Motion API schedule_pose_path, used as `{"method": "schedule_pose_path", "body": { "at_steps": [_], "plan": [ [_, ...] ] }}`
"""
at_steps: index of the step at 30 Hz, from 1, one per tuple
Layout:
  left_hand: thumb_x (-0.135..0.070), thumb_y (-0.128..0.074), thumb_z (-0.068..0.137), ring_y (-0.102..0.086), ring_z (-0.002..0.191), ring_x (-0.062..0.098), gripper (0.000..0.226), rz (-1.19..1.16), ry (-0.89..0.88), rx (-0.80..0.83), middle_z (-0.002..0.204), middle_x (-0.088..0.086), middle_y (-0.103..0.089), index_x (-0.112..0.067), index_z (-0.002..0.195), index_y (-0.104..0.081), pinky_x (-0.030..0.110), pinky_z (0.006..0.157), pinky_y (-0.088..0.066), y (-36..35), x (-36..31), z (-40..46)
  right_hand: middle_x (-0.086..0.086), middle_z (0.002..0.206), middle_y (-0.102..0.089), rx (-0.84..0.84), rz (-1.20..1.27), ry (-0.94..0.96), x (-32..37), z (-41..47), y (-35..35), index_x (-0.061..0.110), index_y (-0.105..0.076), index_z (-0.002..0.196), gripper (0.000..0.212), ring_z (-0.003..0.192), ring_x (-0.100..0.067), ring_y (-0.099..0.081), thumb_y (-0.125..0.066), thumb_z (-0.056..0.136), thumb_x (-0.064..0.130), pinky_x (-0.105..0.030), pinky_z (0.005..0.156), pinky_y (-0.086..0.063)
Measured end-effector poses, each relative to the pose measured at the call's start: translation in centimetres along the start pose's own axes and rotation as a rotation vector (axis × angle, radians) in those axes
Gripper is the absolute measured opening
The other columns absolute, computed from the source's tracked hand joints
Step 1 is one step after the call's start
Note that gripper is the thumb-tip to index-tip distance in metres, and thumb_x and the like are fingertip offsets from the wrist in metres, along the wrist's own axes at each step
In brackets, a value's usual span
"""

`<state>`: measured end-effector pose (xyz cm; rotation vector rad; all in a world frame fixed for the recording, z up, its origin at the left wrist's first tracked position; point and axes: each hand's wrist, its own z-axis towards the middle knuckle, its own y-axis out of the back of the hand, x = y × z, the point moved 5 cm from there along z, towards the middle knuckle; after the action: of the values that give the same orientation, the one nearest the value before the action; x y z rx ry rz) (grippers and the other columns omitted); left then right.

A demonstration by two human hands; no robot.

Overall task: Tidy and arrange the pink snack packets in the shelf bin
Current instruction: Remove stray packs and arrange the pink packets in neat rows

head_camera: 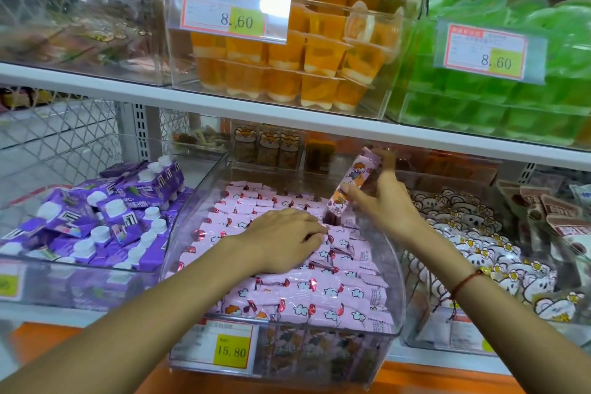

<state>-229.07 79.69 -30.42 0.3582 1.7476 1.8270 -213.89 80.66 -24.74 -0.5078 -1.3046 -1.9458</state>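
Observation:
A clear plastic shelf bin [395, 307] holds several rows of pink snack packets [323, 301] printed with clouds and red marks. My left hand [284, 240] lies flat on the packets in the middle of the bin, fingers pressing down among them. My right hand [383, 201] is raised over the bin's back right part and pinches one long pink packet [353, 182], held nearly upright and tilted right, its lower end just above a gap in the rows.
A bin of purple drink pouches [105, 217] stands to the left, one of white flower-print packets [479, 253] to the right. The shelf board [224, 105] above carries orange jelly cups [287, 51] and green ones [511, 96]. A yellow price tag [232, 351] hangs on the front.

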Motion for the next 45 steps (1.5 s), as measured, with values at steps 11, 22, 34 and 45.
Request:
{"method": "schedule_pose_path", "body": {
  "at_steps": [11,22,34,45],
  "plan": [
    [-0.043,-0.029,0.102,-0.038,0.129,0.017,0.042,-0.029,0.000,-0.005,0.143,-0.008,-0.044,-0.031,0.137,-0.048,0.037,0.105,-0.030,-0.1,0.4,0.4,-0.010,0.091,-0.057,0.200,-0.379,0.110,0.3,4.2,-0.7,0.013,-0.049,0.092,0.046,0.068,-0.020,-0.056,-0.086,0.064,0.016,-0.017,0.050,-0.034],
    [-0.044,-0.030,0.101,-0.037,0.128,0.018,0.041,-0.059,0.009,0.039,0.143,-0.009,-0.043,-0.032,0.137,-0.047,0.038,0.106,-0.030,0.0,0.5,0.6,0.002,0.116,-0.065,0.510,-0.664,0.135,-1.6,3.0,-3.7,0.019,-0.065,0.109,0.026,0.102,-0.014,-0.059,-0.066,0.086,0.033,-0.026,0.083,-0.046],
    [-0.049,-0.032,0.099,-0.021,0.140,0.016,0.052,0.001,0.060,-0.061,0.156,-0.006,-0.023,-0.034,0.148,-0.025,0.035,0.110,-0.020,0.3,1.9,0.8,-0.010,0.100,-0.064,0.114,-0.700,-0.084,-1.7,1.5,-0.1,0.014,-0.059,0.099,0.016,0.089,-0.030,-0.061,-0.060,0.087,0.023,-0.033,0.072,-0.046],
    [-0.059,-0.015,0.097,-0.013,0.146,0.021,0.055,0.044,0.158,0.161,0.159,-0.011,-0.013,-0.039,0.149,-0.019,0.042,0.118,-0.009,-0.9,2.8,0.5,-0.016,0.078,-0.065,0.078,-0.457,-0.102,-2.3,-0.6,0.7,0.003,-0.068,0.104,0.028,0.080,-0.033,-0.061,-0.054,0.080,0.004,-0.036,0.067,-0.045]
  ]
}}
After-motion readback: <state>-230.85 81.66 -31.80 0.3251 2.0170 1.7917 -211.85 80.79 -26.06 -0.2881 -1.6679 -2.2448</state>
